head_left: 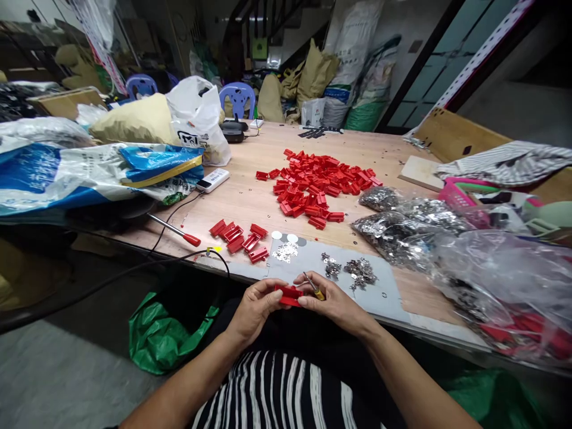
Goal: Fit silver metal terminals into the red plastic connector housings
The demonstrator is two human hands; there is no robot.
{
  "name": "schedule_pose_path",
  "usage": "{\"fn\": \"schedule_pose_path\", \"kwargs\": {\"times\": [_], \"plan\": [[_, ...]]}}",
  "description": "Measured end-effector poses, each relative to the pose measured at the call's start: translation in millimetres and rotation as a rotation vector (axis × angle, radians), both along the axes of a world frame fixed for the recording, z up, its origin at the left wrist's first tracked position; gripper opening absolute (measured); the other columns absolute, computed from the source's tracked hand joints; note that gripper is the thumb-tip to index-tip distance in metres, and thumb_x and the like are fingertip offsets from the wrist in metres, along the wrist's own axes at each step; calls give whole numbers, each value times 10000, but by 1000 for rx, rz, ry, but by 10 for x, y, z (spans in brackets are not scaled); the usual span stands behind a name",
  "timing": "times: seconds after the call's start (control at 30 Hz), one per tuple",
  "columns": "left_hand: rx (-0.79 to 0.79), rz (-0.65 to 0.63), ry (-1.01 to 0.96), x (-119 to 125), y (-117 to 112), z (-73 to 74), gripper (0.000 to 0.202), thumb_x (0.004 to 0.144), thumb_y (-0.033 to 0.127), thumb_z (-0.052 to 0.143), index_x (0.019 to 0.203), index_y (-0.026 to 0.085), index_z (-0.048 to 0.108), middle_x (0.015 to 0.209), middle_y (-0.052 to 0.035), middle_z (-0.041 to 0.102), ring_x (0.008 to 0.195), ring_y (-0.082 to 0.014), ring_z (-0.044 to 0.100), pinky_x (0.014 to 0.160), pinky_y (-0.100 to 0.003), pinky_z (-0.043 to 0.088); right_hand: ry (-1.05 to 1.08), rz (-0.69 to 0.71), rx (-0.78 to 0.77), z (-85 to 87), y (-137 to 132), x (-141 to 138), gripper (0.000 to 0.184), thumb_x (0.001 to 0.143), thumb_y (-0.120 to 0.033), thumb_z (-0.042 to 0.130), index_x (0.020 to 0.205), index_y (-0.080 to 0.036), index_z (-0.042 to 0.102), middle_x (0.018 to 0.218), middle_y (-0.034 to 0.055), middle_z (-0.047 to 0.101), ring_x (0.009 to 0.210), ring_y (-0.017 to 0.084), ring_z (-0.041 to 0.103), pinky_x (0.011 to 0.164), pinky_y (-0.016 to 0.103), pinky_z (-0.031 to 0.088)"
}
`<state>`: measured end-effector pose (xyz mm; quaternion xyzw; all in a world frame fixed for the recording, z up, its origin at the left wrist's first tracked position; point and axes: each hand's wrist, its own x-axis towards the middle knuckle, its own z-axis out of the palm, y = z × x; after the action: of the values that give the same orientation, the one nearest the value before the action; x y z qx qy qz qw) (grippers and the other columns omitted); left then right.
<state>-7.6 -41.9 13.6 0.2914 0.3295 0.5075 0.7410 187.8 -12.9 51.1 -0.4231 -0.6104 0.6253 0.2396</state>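
Between both hands, just in front of the table's near edge, is a red plastic battery-holder-like case (pixel 290 296) with its hollow side up. My left hand (pixel 259 302) pinches its left end. My right hand (pixel 328 298) closes on its right end and also holds a small screwdriver (pixel 318 294) with a yellow handle, its thin shaft pointing up and left. Beyond the hands, a grey mat (pixel 308 262) bears small piles of flat silver pieces (pixel 286 251) and metal clips (pixel 360 273). Several similar red cases (pixel 239 237) lie left of the mat.
A large heap of red cases (pixel 313 179) covers the table's middle. Clear bags of metal parts (pixel 402 226) crowd the right side. At left lie a red-tipped rod (pixel 190 239), a black cable (pixel 179 257) and plastic sacks (pixel 89 173). A green bag (pixel 156 339) sits below the edge.
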Motion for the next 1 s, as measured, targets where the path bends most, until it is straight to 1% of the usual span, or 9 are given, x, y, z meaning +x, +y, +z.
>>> {"fn": "schedule_pose_path", "kwargs": {"times": [0.07,0.17,0.27,0.37,0.5,0.6,0.73,0.87,1.0], "plan": [[-95,82,-88,-26,45,-5,234,770,246,709,983,154,679,969,-58,709,819,-137,664,746,-234,527,-46,-8,69,-5,140,-43,391,812,-439,616,1102,-196,516,1040,60,635,950,190,593,836,330,458],[-179,155,-139,-76,100,3,253,759,240,725,986,145,664,985,-69,711,852,-142,678,766,-228,532,-290,-82,331,-41,385,-123,244,843,-393,569,998,-205,592,1022,59,656,933,199,591,823,337,444],[-174,183,-130,-114,125,4,315,701,194,772,991,154,657,984,-62,718,886,-151,682,803,-229,521,-581,-82,552,-78,587,-237,135,866,-291,531,922,-212,626,939,51,668,848,192,588,763,321,425],[-118,225,-25,-126,127,-20,423,632,134,806,1024,169,653,971,-44,726,896,-143,673,843,-232,498,-734,-63,657,-116,707,-372,118,867,-244,532,919,-204,631,935,66,655,835,191,580,737,303,408],[-24,295,145,-131,129,-68,403,641,162,794,1022,172,663,968,-47,732,883,-154,667,826,-254,505,-814,-68,694,-176,784,-500,102,874,-257,544,920,-211,622,936,73,644,820,194,569,718,300,397],[19,317,207,-143,142,-94,390,653,182,782,1024,177,663,986,-48,729,886,-165,667,802,-260,517,-843,-59,696,-213,822,-516,80,871,-267,551,876,-218,614,899,60,642,800,189,562,698,294,387],[60,326,258,-156,158,-108,387,671,203,773,1040,179,659,994,-49,727,904,-173,666,842,-282,512,-831,-72,689,-227,845,-448,78,864,-262,543,831,-208,588,865,54,633,784,184,557,686,288,375],[90,334,283,-145,164,-110,377,688,226,763,1049,188,663,1003,-45,724,934,-182,665,910,-308,488,-793,-129,640,-207,827,-338,54,861,-233,504,873,-213,552,811,40,620,742,180,551,654,279,357],[107,329,309,-115,172,-101,372,701,242,753,1059,197,662,1010,-43,721,945,-183,660,927,-305,474,-722,-155,591,-203,799,-237,55,840,-261,508,886,-232,516,741,6,598,681,180,546,607,273,344]]}}
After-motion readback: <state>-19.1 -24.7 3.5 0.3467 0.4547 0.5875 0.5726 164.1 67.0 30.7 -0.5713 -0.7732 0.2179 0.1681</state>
